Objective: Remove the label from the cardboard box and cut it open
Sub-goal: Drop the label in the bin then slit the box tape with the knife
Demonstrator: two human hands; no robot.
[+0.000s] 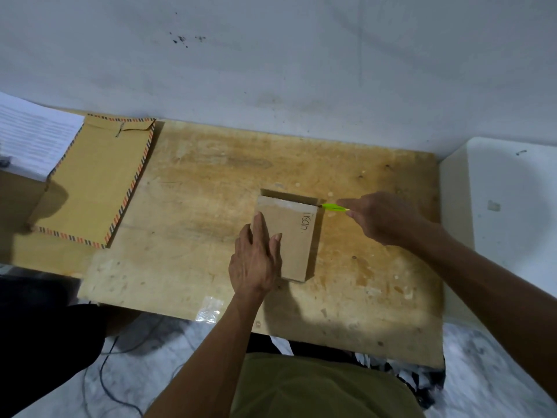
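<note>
Pressing box (294, 236) flat: left hand (256, 260) spread; right hand (382, 217) pinching green cutter (334, 207) at corner.

The left hand (256, 260) lies flat, palm down, fingers straight and close together with the thumb spread, its bare forearm reaching up from below, while the right hand (381, 217) reaches in from the right, fingers curled in a pinching grip.

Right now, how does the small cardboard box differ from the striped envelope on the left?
The cardboard box is smaller and plain brown with handwriting; the envelope is larger, edged in striped trim. The left hand presses the box while the right hand holds a green cutter at its far corner; the envelope lies untouched. Both lie flat on the wooden table.
</note>
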